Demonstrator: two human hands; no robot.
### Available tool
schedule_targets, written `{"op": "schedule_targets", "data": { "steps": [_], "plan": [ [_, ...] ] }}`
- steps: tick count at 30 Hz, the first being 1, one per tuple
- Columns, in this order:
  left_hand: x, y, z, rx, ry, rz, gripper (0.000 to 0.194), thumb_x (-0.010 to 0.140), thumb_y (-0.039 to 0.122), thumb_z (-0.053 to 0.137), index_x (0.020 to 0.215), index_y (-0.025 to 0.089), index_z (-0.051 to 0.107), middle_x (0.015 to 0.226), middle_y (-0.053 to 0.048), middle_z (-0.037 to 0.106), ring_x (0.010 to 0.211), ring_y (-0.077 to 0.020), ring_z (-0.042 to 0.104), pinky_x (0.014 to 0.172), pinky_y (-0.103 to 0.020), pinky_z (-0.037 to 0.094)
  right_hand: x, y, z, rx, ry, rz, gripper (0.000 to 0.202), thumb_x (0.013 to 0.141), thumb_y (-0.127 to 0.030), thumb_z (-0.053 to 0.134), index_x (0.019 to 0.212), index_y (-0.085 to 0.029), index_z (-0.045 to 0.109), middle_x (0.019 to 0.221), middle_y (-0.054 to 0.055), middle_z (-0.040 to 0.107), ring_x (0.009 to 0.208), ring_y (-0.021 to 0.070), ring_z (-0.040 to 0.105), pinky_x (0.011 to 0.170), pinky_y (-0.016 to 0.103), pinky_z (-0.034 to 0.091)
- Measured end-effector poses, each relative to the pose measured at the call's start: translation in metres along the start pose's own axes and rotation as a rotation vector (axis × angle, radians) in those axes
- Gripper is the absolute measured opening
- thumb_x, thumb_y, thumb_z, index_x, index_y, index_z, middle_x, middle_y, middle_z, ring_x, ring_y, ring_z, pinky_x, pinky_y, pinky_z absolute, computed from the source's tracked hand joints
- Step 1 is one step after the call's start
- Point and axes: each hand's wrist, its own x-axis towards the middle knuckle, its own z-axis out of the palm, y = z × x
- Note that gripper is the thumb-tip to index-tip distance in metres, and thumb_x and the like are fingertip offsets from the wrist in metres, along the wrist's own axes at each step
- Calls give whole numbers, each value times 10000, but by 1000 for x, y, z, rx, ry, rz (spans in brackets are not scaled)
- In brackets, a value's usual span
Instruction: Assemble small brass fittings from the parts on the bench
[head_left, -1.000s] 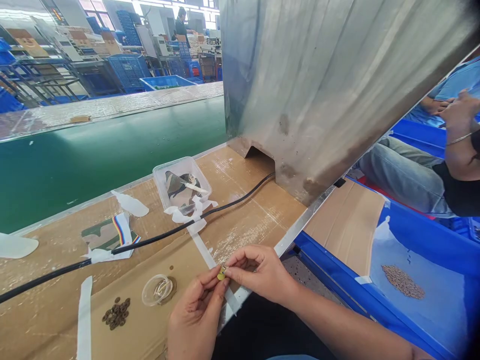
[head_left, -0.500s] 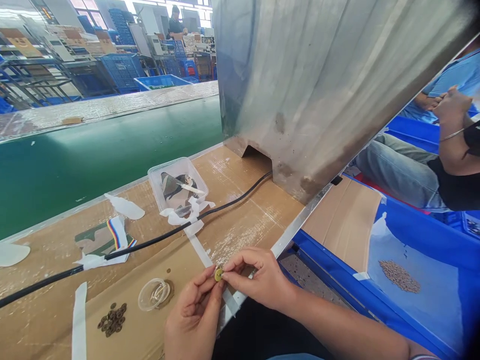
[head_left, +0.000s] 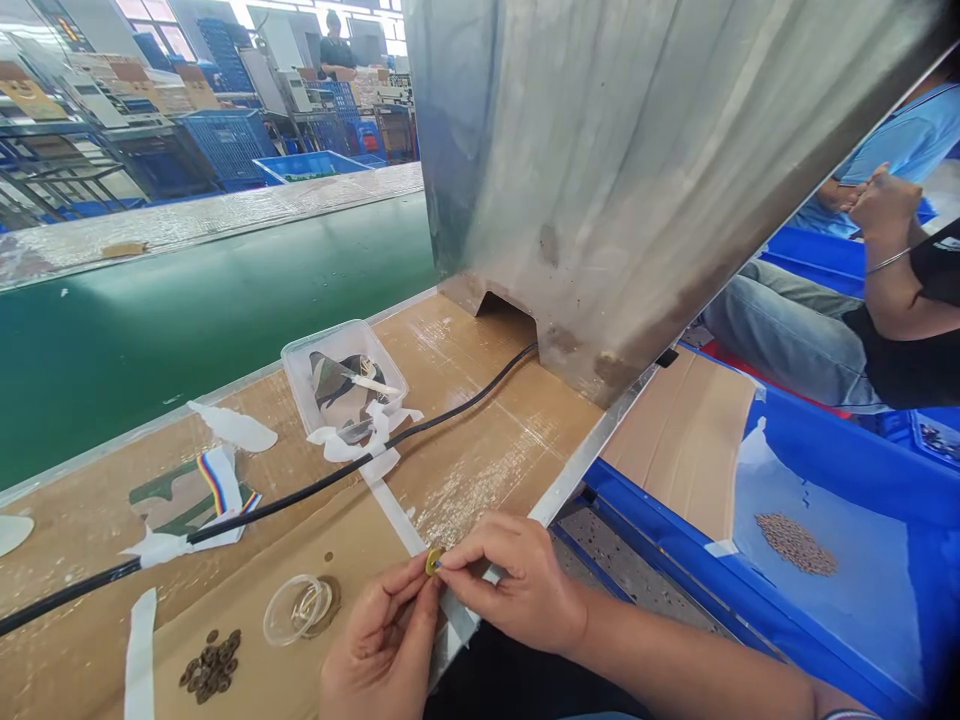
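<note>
A small round yellow-green piece point(head_left: 432, 561) is pinched between the thumb and forefinger of my left hand point(head_left: 386, 625), above the table's near edge. My right hand point(head_left: 517, 580) meets it from the right, thumb and forefinger pressed together against its face. Whatever lies between those right fingertips is too small to name. To the left of my hands, a small clear round tub point(head_left: 298, 608) with thin pale pieces in it rests on the cardboard. Farther left lies a loose pile of small dark brown rings point(head_left: 210, 667).
A black cable point(head_left: 300, 492), taped down, crosses the table to a tall metal panel point(head_left: 600, 180). Behind it stand a clear plastic box point(head_left: 300, 385) with camouflage scraps and a green conveyor belt point(head_left: 225, 310). On the right, blue bins hold a brown heap point(head_left: 796, 543); another person sits beyond.
The view has shifted slightly, so the table things appear a little farther left. Between my fingers the yellow-green piece has turned more edge-on. Both hands keep their pinch.
</note>
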Motion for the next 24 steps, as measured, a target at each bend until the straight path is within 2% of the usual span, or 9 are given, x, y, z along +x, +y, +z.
{"op": "schedule_targets", "data": {
  "steps": [6, 11, 17, 24],
  "plan": [
    [1, 0, -2, 21, 24, 21, 281, 639, 410, 810, 846, 224, 764, 895, -59, 775, 857, -227, 719, 831, -285, 554, -4, -1, 3, -26, 12, -23, 57, 845, -174, 613, 837, -208, 658, 693, 7, 673, 630, 120, 612, 594, 213, 458],
    [3, 3, -5, -78, 25, -81, 319, 584, 416, 848, 822, 220, 766, 877, -59, 780, 862, -237, 721, 822, -293, 560, -7, 1, 8, -79, 40, -87, 62, 885, -205, 603, 865, -211, 661, 716, 12, 659, 635, 115, 614, 593, 206, 467],
    [7, 3, -8, -223, -34, -160, 314, 584, 398, 859, 821, 217, 762, 927, -73, 778, 927, -241, 711, 888, -315, 522, -10, 6, 16, -92, 99, -216, 46, 904, -188, 606, 920, -225, 629, 801, 23, 691, 755, 131, 664, 744, 227, 542],
    [8, 2, -10, -224, -45, -162, 322, 568, 400, 865, 811, 213, 767, 951, -87, 773, 950, -266, 704, 893, -339, 521, -8, 6, 16, -125, 124, -301, 55, 910, -179, 595, 921, -226, 621, 753, 8, 681, 713, 117, 664, 769, 226, 568]
  ]
}}
